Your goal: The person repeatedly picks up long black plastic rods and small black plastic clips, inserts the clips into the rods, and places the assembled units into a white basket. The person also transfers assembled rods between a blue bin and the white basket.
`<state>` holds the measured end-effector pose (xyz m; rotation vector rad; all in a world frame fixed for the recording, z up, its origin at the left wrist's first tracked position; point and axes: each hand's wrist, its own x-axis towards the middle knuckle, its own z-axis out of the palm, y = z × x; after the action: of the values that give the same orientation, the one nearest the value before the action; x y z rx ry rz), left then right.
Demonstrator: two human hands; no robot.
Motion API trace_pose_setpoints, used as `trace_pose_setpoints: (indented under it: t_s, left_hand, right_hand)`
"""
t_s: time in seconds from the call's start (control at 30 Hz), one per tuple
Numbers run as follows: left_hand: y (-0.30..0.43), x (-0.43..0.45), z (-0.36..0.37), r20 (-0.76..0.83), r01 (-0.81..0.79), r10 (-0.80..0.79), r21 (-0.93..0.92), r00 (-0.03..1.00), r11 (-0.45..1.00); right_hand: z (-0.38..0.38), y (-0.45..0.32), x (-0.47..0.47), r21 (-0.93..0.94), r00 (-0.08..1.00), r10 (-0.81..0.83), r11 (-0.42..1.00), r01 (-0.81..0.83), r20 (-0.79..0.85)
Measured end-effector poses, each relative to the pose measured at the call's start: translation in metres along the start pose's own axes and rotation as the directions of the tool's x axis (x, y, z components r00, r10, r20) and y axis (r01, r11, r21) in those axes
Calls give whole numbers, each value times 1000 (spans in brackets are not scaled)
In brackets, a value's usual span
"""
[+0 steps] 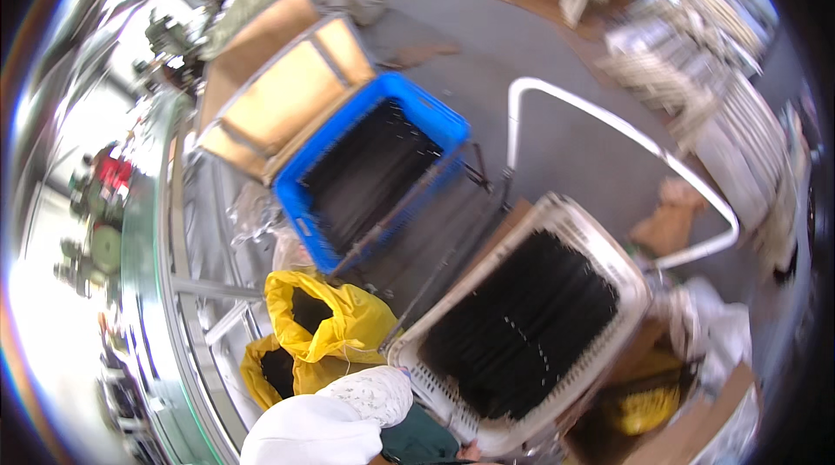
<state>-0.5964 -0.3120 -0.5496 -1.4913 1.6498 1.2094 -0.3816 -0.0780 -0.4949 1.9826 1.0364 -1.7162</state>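
Note:
A cream-white plastic basket (603, 240) with slotted walls stands tilted in view before me, holding a mass of thin black pieces. At its left corner is my left hand (406, 372), mostly hidden beyond a white floral sleeve cover (375, 393). My right hand (468, 450) shows only as a small part at the basket's near rim; its grip is not clear. Farther off, a blue plastic crate (297, 204) holds more long black pieces. Two yellow sacks (359, 315) with black contents stand to the left of the basket.
A white tubular metal frame (587, 103) rises beyond the basket. Cardboard panels (287, 99) stand behind the blue crate. A glass-edged table (147, 269) runs along the left. Stacked pale parts (730, 132) lie at the right, with a yellow basket (646, 409) and cardboard nearer.

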Motion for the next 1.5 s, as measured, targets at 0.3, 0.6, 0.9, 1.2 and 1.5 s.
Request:
trace_pose_setpoints:
  t_s: [0.3, 0.6, 0.9, 1.2, 1.5]
  left_hand:
    - [-10, -17, -8, -152, 67, -39, 186, 988, 980]
    - [-30, 49, 1, -275, 79, -41, 127, 961, 989]
    - [-5, 2, 15, -279, 98, -72, 81, 958, 992]
    - [18, -5, 31, -266, 77, -52, 84, 963, 993]
    - [42, -4, 57, -245, -96, 99, 23, 965, 995]
  right_hand:
    - [51, -70, -16, -86, 986, -22, 996, 37, 166]
    - [79, -104, -15, -148, 969, -20, 987, 58, 247]
    - [141, -155, -16, -210, 963, 55, 978, 1, 263]
    - [185, -183, -15, -206, 957, 86, 978, -28, 276]
    - [186, -186, -22, -163, 937, 39, 986, 19, 346]
